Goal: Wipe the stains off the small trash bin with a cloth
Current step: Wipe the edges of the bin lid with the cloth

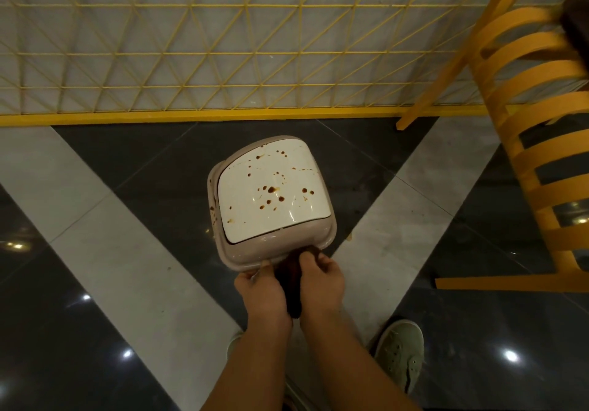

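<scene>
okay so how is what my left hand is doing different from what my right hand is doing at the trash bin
The left hand grips the near rim of the small trash bin; the right hand holds the dark brown cloth just below that rim. The left hand touches the bin directly, while the right hand meets it through the cloth. Both sit at the bin's near edge; the stains on the white lid are unwiped.

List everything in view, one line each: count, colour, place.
bin: one, beige with white lid, on the floor, centre.
stains: many, brown, across the lid.
cloth: one, dark brown, at the bin's near edge, between the hands.
chair: one, yellow, right.
fence: one, yellow wire, behind the bin.
floor: dark and pale grey tiles.
shoe: one, green, lower right.
left hand: holds the bin's rim.
right hand: grips the cloth.
</scene>
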Action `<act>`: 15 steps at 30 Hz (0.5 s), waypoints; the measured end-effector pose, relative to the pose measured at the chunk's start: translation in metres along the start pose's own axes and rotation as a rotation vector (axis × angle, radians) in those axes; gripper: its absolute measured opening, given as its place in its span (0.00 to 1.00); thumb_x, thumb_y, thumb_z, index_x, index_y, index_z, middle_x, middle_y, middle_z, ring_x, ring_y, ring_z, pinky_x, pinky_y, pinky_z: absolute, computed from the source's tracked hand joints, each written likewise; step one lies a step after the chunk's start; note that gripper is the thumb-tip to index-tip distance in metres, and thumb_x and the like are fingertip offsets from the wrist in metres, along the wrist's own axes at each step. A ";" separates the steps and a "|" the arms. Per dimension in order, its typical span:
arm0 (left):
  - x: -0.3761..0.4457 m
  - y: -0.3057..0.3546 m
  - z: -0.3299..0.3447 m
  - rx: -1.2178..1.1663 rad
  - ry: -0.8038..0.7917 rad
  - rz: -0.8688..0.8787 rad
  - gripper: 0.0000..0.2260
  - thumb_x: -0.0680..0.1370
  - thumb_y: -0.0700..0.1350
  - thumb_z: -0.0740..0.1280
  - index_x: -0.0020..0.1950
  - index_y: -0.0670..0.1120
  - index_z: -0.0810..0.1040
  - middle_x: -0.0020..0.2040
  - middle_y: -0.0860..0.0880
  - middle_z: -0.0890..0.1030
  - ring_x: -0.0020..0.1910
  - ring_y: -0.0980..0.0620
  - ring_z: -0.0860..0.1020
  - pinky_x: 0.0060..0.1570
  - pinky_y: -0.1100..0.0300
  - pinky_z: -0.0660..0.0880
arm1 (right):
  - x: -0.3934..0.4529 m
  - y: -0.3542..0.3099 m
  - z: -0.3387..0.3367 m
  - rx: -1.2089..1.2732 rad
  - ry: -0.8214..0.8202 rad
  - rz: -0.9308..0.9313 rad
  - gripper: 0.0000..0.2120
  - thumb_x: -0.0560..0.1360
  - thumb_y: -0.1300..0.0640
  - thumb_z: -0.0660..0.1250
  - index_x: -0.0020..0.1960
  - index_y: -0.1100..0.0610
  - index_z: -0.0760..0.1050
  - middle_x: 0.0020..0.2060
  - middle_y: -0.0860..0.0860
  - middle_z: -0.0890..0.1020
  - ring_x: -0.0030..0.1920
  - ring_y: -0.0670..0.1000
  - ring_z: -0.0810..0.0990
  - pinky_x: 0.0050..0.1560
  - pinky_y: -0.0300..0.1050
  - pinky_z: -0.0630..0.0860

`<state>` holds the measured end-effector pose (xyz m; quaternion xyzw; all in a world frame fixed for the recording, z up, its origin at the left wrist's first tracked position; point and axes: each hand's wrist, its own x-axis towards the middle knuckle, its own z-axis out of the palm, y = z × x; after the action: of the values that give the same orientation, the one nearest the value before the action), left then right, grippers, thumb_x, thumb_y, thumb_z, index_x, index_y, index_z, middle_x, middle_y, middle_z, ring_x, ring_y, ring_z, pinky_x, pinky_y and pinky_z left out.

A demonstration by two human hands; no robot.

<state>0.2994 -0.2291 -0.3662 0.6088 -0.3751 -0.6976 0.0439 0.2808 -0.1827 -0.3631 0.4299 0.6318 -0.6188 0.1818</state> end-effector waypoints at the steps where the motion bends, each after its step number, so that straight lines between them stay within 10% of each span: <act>1: 0.000 0.000 -0.001 -0.007 -0.003 -0.017 0.10 0.78 0.43 0.64 0.57 0.52 0.67 0.56 0.44 0.77 0.54 0.41 0.78 0.55 0.40 0.76 | -0.002 0.003 0.002 0.001 -0.018 0.002 0.09 0.75 0.56 0.68 0.55 0.54 0.77 0.48 0.51 0.82 0.48 0.51 0.81 0.49 0.48 0.80; 9: 0.002 -0.003 0.005 0.018 0.010 0.052 0.20 0.77 0.38 0.67 0.68 0.45 0.69 0.60 0.45 0.78 0.54 0.49 0.77 0.59 0.51 0.73 | 0.024 -0.032 -0.014 0.018 0.071 -0.019 0.09 0.76 0.53 0.67 0.55 0.52 0.77 0.48 0.51 0.80 0.47 0.51 0.78 0.46 0.45 0.76; 15: -0.002 -0.003 0.007 0.028 -0.012 0.003 0.17 0.79 0.42 0.64 0.67 0.47 0.70 0.57 0.44 0.80 0.55 0.44 0.79 0.57 0.41 0.76 | 0.008 -0.008 -0.002 0.020 0.037 -0.001 0.10 0.75 0.55 0.67 0.56 0.57 0.78 0.49 0.53 0.83 0.50 0.54 0.81 0.50 0.50 0.80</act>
<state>0.2951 -0.2232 -0.3664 0.6046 -0.3859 -0.6960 0.0341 0.2705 -0.1771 -0.3635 0.4426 0.6290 -0.6174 0.1653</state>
